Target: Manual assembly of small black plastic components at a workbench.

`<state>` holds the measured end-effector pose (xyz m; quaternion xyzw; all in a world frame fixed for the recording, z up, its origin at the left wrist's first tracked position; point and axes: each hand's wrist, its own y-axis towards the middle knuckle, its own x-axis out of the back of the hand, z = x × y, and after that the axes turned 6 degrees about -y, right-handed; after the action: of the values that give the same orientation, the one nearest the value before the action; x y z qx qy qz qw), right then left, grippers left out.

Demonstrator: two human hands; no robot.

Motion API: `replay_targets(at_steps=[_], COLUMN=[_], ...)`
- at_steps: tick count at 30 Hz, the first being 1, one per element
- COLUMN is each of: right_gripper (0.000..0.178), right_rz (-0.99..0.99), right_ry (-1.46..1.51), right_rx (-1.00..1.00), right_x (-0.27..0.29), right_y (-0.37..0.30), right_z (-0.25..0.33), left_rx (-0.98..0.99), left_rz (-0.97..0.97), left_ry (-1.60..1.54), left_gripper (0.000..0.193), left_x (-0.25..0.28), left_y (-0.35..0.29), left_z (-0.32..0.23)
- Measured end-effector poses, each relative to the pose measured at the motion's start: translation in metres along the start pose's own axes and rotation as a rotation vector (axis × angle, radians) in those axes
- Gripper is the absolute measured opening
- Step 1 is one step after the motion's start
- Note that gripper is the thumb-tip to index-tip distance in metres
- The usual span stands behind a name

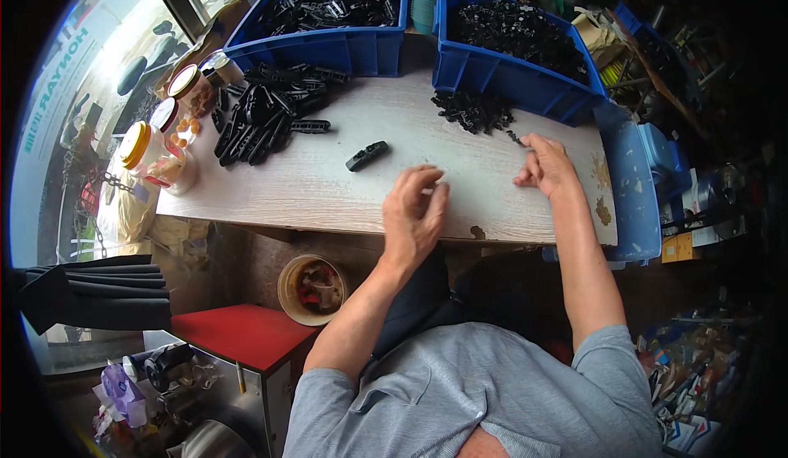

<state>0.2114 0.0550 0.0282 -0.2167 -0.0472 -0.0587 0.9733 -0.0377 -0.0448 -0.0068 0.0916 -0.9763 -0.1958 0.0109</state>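
Note:
My left hand [413,213] hovers over the table's front, its fingers loosely curled and the thumb apart from them; nothing shows between them. Beyond it lies a single black elongated plastic piece [367,156]. Farther right, my right hand [548,167] reaches forward with the index finger stretched out and the thumb apart. That fingertip is at a tiny black part [515,137] at the edge of a heap of small black parts [474,112]. On the left of the table, many long black plastic pieces [263,113] lie in a loose pile.
Two blue bins, one with long black pieces [324,48] and one with small parts [513,76], stand at the table's [312,191] back. Lidded jars [160,158] line its left edge. A bucket [312,290] and a red-topped cabinet [238,335] are below left; a blue container [628,187] adjoins the right.

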Motion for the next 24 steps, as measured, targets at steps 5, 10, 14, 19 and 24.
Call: replay_targets(at_steps=[5, 10, 14, 19, 24], right_gripper=[0.022, 0.021, 0.023, 0.025, 0.024], right_rz=[0.235, 0.273, 0.254, 0.216, 0.227], right_ry=[0.119, 0.094, 0.092, 0.114, 0.097], right_rx=[-0.007, 0.085, 0.112, 0.221, 0.298], right_x=[-0.029, -0.038, -0.043, -0.049, -0.059], right_y=[-0.033, -0.038, -0.041, -0.048, -0.055], right_z=[-0.009, -0.022, -0.024, -0.026, -0.026], left_rx=[0.006, 0.087, 0.247, 0.477, 0.488], left_rz=[0.063, 0.179, 0.195, 0.129, 0.119], left_ry=[-0.028, -0.139, -0.351, -0.559, -0.564], left_gripper=[0.032, 0.023, 0.017, 0.016, 0.016], left_x=[-0.045, -0.058, -0.054, -0.049, -0.044], left_y=[0.024, 0.033, 0.033, 0.038, 0.038], left_z=[0.012, 0.024, 0.026, 0.016, 0.017])
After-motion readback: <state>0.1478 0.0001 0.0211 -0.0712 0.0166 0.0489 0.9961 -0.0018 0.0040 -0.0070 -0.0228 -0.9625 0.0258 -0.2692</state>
